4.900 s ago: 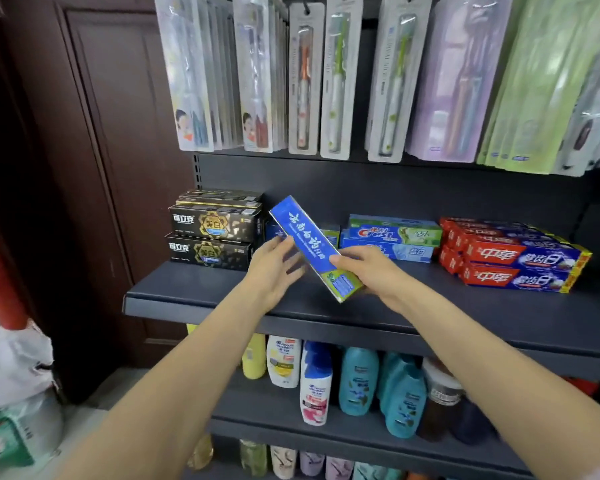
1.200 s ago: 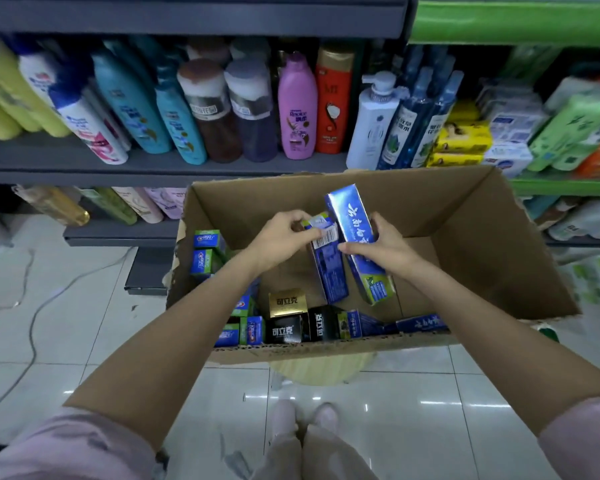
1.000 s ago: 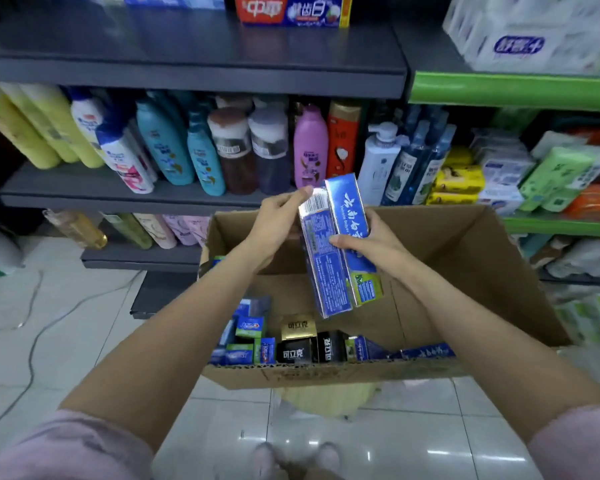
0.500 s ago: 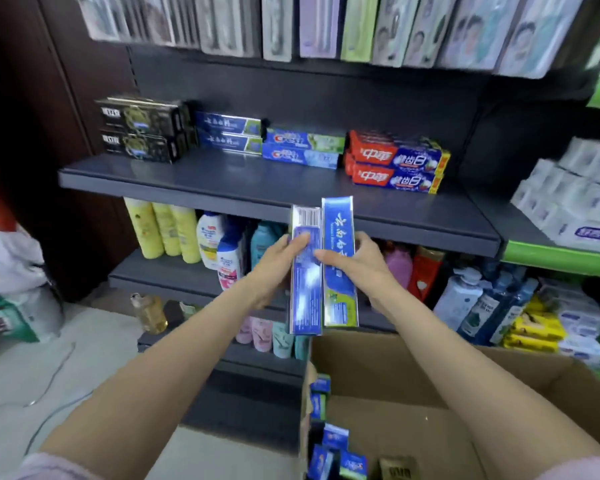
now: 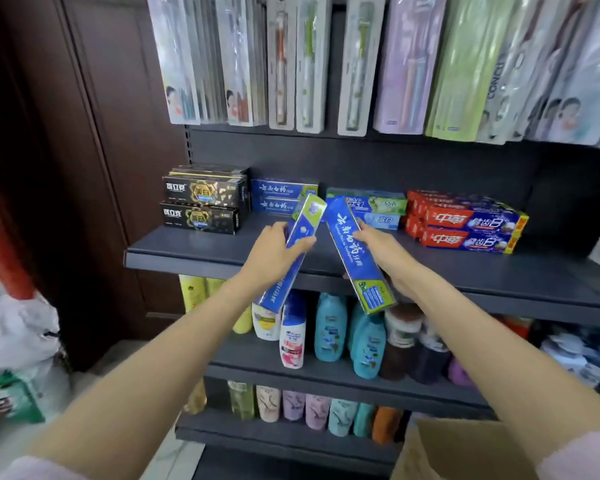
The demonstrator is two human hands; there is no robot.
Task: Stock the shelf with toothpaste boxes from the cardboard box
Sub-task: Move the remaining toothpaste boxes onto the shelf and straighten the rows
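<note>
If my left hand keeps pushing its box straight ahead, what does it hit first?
Probably the stack of matching blue boxes on the shelf. The box in the left hand points just past their right end, though depth is unclear.

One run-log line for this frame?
left hand: holds blue box | right hand: holds second blue box | both above shelf, unplaced

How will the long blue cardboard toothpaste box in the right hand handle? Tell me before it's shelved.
The long blue cardboard toothpaste box probably stays stiff: it juts past the right hand without sagging. Likely light, since one hand holds it. Its flat sides should lie steady on the dark shelf, not roll.
</note>
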